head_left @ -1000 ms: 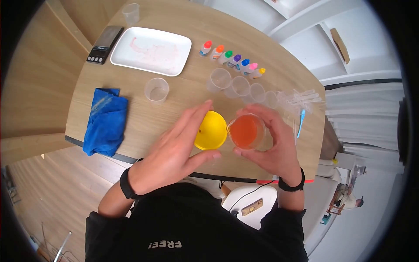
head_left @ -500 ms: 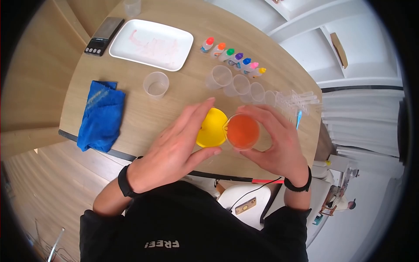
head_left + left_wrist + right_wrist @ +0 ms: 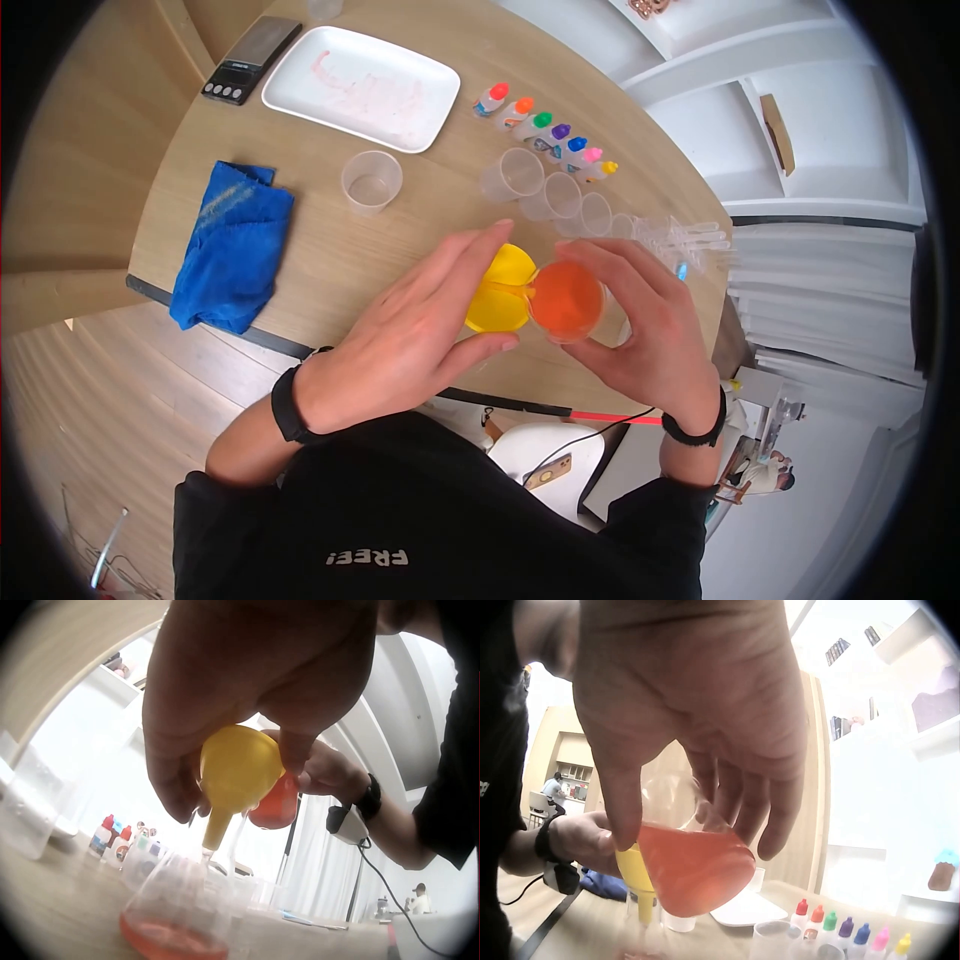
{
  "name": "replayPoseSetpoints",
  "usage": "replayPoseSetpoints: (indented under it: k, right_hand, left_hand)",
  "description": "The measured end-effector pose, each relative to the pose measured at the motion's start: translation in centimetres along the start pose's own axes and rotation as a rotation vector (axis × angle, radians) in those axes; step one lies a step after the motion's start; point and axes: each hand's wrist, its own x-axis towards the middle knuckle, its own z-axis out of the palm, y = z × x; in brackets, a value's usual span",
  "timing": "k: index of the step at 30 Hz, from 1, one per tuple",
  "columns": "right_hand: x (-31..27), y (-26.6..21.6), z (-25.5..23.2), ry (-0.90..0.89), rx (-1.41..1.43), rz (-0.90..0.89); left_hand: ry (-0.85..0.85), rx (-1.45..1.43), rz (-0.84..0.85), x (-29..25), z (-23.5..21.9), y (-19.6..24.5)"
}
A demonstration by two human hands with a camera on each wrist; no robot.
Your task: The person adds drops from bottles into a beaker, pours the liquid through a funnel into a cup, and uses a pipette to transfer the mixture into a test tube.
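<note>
Thumb and fingers of the left hand (image 3: 400, 322) curve around a yellow funnel (image 3: 495, 308). A clear cup of orange-red liquid (image 3: 568, 302) is gripped by the right hand (image 3: 648, 335), its lip at the funnel's rim. In the right wrist view the cup (image 3: 697, 870) is tilted toward the funnel (image 3: 634, 870), and a thin orange streak lies in the funnel in the head view. Under the funnel (image 3: 238, 769) in the left wrist view stands a clear flask (image 3: 176, 930) with reddish liquid at its bottom; its neck is partly hidden by the hand.
Beyond the hands stand several clear cups (image 3: 513, 175) and small bottles with coloured caps (image 3: 541, 124). A stained white tray (image 3: 365, 90), a scale (image 3: 250, 62), another clear cup (image 3: 372, 182) and a blue cloth (image 3: 233, 245) lie to the left. Clear sticks (image 3: 695, 240) lie at the right.
The right hand has tipped the cup further toward the funnel, and an orange streak now shows inside the funnel. The left hand keeps its hold. The head view has shifted slightly.
</note>
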Motion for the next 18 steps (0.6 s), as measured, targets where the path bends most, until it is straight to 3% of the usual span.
replayPoseSetpoints:
  k: [18]
  right_hand:
    - [0.9, -1.3, -0.8, -0.035, -0.179, -0.079]
  left_hand:
    - [0.027, 0.003, 0.024, 0.0, 0.2, -0.1]
